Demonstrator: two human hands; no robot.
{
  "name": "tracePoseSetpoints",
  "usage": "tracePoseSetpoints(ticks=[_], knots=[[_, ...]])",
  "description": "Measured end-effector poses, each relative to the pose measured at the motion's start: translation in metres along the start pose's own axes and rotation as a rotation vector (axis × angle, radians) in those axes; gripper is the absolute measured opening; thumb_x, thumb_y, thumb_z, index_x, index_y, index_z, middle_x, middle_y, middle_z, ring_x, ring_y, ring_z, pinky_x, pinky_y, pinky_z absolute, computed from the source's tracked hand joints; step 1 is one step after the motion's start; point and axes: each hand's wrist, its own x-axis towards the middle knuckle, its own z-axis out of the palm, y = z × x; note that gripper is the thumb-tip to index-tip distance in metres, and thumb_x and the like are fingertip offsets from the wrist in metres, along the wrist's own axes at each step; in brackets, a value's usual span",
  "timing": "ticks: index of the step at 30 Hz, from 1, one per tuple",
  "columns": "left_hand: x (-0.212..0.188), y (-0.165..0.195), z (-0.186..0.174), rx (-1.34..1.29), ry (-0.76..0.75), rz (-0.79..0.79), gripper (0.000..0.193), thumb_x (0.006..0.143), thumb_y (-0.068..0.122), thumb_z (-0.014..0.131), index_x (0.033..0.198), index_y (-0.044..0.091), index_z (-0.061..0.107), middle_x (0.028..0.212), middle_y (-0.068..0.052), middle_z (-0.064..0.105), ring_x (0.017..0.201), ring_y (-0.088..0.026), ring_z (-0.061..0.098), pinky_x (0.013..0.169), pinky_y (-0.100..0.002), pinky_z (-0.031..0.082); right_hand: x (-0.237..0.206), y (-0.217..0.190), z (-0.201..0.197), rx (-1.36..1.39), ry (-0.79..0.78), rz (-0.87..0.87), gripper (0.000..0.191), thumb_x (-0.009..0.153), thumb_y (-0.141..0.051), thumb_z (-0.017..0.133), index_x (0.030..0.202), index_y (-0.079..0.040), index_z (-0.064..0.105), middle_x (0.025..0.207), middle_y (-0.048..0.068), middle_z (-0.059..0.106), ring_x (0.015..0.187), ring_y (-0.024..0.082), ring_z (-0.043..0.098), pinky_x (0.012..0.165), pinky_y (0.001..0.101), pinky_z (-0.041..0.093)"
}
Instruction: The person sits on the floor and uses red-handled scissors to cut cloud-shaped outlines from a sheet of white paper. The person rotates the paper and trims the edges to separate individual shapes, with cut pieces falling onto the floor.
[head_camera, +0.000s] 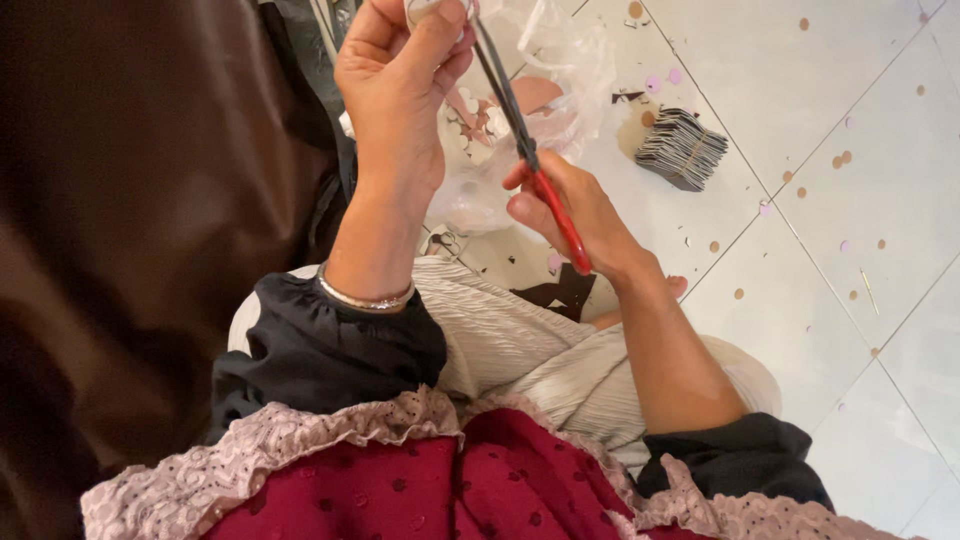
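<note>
My left hand (400, 80) is raised at the top of the view, fingers pinched on a small pale piece (430, 8) that is mostly cut off by the frame edge. My right hand (575, 205) grips red-handled scissors (520, 140), whose dark blades point up toward that piece. Both hands hover over a clear plastic bag (545, 90) holding pink and white scraps. A silver bangle (365, 297) circles my left wrist.
A fanned stack of dark cards (682, 148) lies on the white tiled floor (800, 250), with small round paper dots scattered about. A brown cloth (130, 230) fills the left side. My lap in pale pleated fabric (520, 350) is below the hands.
</note>
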Motion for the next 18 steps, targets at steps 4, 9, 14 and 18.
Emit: tracePoseSetpoints(ticks=[4, 9, 14, 18], knots=[[-0.001, -0.002, 0.007, -0.011, -0.019, 0.069, 0.010, 0.096, 0.000, 0.076, 0.095, 0.002, 0.066, 0.087, -0.006, 0.072, 0.078, -0.012, 0.065, 0.077, -0.028, 0.053, -0.001, -0.001, 0.003, -0.017, 0.026, -0.041, 0.056, 0.092, -0.058, 0.066, 0.112, -0.006, 0.062, 0.080, 0.001, 0.052, 0.073, 0.011, 0.050, 0.068, 0.0285, 0.045], [-0.010, -0.003, 0.015, 0.001, -0.040, 0.074, 0.009, 0.096, -0.003, 0.075, 0.101, -0.001, 0.068, 0.086, -0.006, 0.071, 0.076, -0.010, 0.063, 0.076, -0.026, 0.053, -0.002, -0.002, 0.005, 0.076, 0.086, -0.119, 0.065, 0.093, -0.067, 0.064, 0.107, -0.004, 0.062, 0.086, -0.001, 0.059, 0.074, 0.009, 0.054, 0.067, 0.0255, 0.047], [-0.009, -0.001, 0.018, 0.003, 0.021, 0.084, 0.008, 0.094, -0.002, 0.074, 0.096, 0.000, 0.066, 0.087, -0.006, 0.071, 0.077, -0.012, 0.065, 0.077, -0.027, 0.055, -0.003, -0.002, 0.009, 0.142, 0.137, -0.071, 0.073, 0.087, -0.076, 0.063, 0.101, -0.004, 0.064, 0.078, -0.002, 0.057, 0.063, 0.006, 0.053, 0.056, 0.0226, 0.044], [-0.009, -0.001, 0.018, -0.047, 0.018, 0.047, 0.010, 0.094, -0.003, 0.074, 0.093, 0.001, 0.065, 0.085, -0.006, 0.069, 0.076, -0.013, 0.065, 0.077, -0.029, 0.056, -0.002, 0.001, 0.011, 0.202, 0.162, -0.039, 0.075, 0.087, -0.078, 0.063, 0.100, -0.004, 0.065, 0.073, -0.003, 0.053, 0.059, 0.005, 0.052, 0.053, 0.0213, 0.044]])
